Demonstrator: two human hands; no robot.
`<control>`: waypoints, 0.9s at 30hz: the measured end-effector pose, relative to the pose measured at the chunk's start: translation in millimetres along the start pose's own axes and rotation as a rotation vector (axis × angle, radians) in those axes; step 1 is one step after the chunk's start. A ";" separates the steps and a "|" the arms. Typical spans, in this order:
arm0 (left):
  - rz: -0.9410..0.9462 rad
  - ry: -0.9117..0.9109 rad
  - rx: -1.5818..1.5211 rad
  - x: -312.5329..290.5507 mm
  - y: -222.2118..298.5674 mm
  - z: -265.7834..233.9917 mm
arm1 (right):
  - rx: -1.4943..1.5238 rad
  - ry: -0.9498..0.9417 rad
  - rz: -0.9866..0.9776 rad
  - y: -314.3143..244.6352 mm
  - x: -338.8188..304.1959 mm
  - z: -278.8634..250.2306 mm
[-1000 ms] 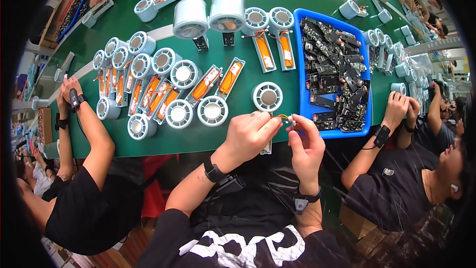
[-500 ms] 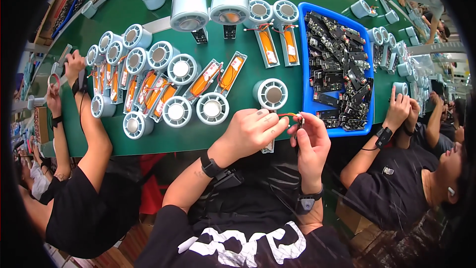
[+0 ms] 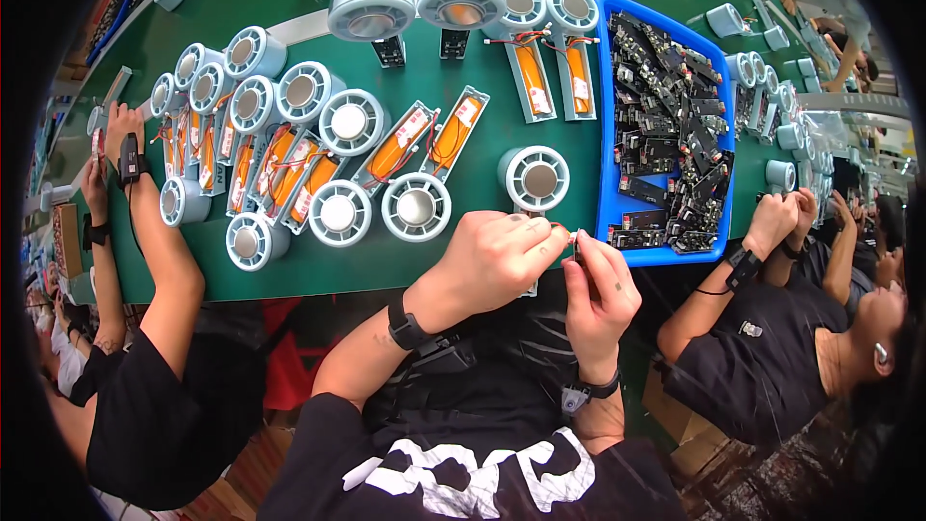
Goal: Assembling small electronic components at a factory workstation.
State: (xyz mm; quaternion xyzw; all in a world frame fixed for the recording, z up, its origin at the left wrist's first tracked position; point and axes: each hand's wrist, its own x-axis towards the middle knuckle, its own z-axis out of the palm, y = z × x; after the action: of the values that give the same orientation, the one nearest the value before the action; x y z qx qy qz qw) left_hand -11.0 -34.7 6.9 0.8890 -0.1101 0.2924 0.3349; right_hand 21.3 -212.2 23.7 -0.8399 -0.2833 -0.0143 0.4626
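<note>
Now closer together, the left hand [image 3: 502,259] pinches wires [image 3: 558,225], the right hand [image 3: 602,297] a dark piece [image 3: 577,250].

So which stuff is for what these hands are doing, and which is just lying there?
In the job, it seems:
thin wires at the left hand
small dark part in the right hand
round unit just beyond
maybe the blue tray

Just lying there:
orange-pack units at left
cardboard box, lower right
</note>
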 end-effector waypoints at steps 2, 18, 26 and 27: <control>0.016 -0.006 -0.001 0.1 0.0 1.0 | -0.075 -0.006 -0.074 -1.2 2.1 -0.9; 0.057 0.019 -0.140 -4.2 -13.1 1.5 | -0.049 -0.203 -0.009 -4.9 18.2 -23.0; 0.052 -0.018 -0.174 -4.7 -21.3 1.7 | -0.128 -0.310 -0.108 -7.0 32.2 -28.5; 0.054 -0.020 -0.169 -4.9 -20.8 1.5 | -0.123 -0.307 -0.110 -7.4 31.9 -29.0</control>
State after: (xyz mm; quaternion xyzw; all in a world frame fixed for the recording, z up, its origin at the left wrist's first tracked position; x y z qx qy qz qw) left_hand -6.1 -20.0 -8.0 0.8571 -0.1616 0.2820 0.3996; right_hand 51.3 -217.2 55.1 -0.8423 -0.3948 0.0716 0.3600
